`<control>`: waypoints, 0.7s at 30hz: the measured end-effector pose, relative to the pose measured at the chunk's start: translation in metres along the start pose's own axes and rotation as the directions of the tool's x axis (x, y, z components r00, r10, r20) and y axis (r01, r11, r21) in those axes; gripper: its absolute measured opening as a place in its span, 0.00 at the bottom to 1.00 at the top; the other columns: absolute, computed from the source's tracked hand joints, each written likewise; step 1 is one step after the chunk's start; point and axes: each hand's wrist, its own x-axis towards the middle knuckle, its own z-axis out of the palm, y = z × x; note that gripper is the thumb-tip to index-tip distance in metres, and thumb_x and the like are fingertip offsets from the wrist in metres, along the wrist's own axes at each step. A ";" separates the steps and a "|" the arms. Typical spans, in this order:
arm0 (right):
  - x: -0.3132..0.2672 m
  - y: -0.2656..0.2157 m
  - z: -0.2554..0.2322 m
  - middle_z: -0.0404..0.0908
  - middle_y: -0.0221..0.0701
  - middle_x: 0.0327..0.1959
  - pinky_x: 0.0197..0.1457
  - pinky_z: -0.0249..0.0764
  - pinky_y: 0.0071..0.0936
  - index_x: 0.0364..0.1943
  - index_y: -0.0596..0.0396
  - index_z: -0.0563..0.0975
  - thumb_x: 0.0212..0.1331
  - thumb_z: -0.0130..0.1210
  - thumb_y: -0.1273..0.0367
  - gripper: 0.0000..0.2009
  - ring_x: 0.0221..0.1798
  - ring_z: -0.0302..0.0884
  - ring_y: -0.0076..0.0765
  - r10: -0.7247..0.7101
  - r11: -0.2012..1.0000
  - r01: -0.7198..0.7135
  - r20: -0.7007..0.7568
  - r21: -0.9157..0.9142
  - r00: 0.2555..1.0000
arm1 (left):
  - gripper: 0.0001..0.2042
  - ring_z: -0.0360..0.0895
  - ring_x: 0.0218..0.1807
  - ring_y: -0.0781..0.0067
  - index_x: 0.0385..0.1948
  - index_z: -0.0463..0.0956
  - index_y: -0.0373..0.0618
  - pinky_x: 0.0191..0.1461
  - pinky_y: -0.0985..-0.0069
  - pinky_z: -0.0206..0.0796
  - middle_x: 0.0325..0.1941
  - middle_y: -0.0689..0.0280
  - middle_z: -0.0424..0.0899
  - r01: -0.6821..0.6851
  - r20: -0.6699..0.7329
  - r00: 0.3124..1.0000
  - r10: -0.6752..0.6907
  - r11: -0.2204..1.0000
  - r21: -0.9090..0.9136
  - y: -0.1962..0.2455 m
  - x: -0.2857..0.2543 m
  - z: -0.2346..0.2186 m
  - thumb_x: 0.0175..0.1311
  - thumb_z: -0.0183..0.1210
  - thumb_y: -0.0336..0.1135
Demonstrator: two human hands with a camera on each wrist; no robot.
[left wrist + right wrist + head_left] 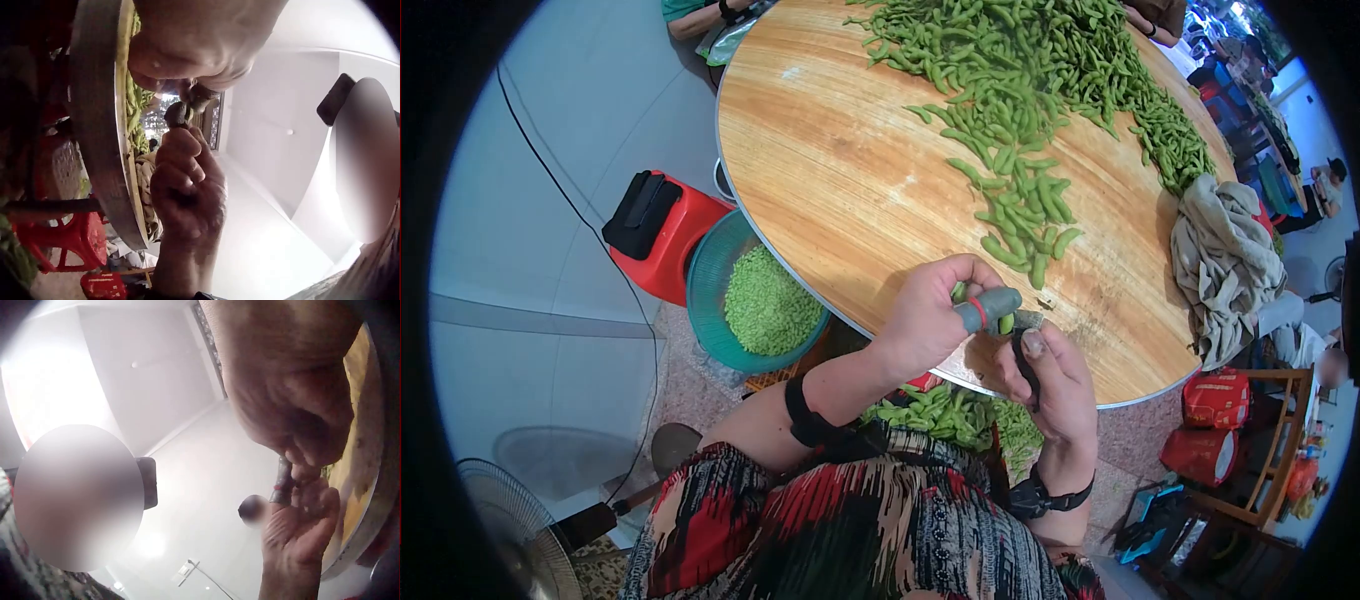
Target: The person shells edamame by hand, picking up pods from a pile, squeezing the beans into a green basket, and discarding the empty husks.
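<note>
Over the near edge of the round wooden table, my two hands meet around a green soybean pod [1006, 323]. My left hand [930, 315] grips the pod with curled fingers and a thumb in a grey cover [998, 305] with a red band. Fingers curled, my right hand [1055, 380] pinches at the pod's other end; a dark cover [176, 113] sits on its fingertip. Most of the pod is hidden by the fingers. A trail of loose soybean pods [1025, 205] lies just beyond the hands, leading back to a large heap [1000, 50].
Shelled beans [770, 300] fill part of a green basin [708, 320] left of the table [820, 150]. Beside it stands a red stool [665, 245]. Empty-looking pods [940, 415] lie below the table edge. A grey cloth [1225, 265] is at the right. A fan [510, 530] stands lower left.
</note>
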 end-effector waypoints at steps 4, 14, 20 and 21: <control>-0.001 0.004 -0.001 0.66 0.20 0.17 0.20 0.53 0.14 0.30 0.57 0.70 0.66 0.39 0.69 0.10 0.16 0.54 0.13 -0.111 0.966 0.093 -0.061 -0.240 0.992 | 0.04 0.69 0.31 0.85 0.31 0.75 0.40 0.38 0.85 0.64 0.27 0.72 0.76 -0.010 0.006 1.000 0.010 0.995 0.096 0.004 -0.001 0.006 0.56 0.58 0.26; -0.002 0.004 0.000 0.68 0.20 0.18 0.20 0.53 0.13 0.29 0.56 0.70 0.64 0.41 0.72 0.07 0.18 0.58 0.11 -0.025 0.999 0.027 -0.080 0.021 0.996 | 0.03 0.71 0.35 0.86 0.33 0.76 0.40 0.40 0.84 0.64 0.28 0.72 0.76 0.162 0.198 0.971 -0.132 0.977 -0.142 0.001 -0.003 0.010 0.58 0.56 0.26; 0.013 0.015 -0.006 0.69 0.20 0.18 0.21 0.55 0.12 0.29 0.56 0.71 0.63 0.44 0.72 0.06 0.19 0.59 0.11 -0.268 0.911 0.173 -0.217 -0.373 0.939 | 0.07 0.70 0.34 0.89 0.37 0.75 0.41 0.38 0.85 0.66 0.29 0.73 0.75 -0.090 0.075 0.995 0.070 0.942 0.322 0.007 -0.001 0.015 0.57 0.56 0.25; 0.014 0.010 -0.006 0.70 0.20 0.18 0.21 0.56 0.12 0.28 0.57 0.71 0.62 0.45 0.72 0.07 0.20 0.60 0.11 -0.196 0.952 0.122 -0.255 -0.281 0.947 | 0.08 0.69 0.33 0.89 0.39 0.75 0.41 0.36 0.86 0.66 0.30 0.73 0.75 -0.084 0.041 0.996 0.075 0.945 0.317 0.008 -0.001 0.015 0.57 0.56 0.24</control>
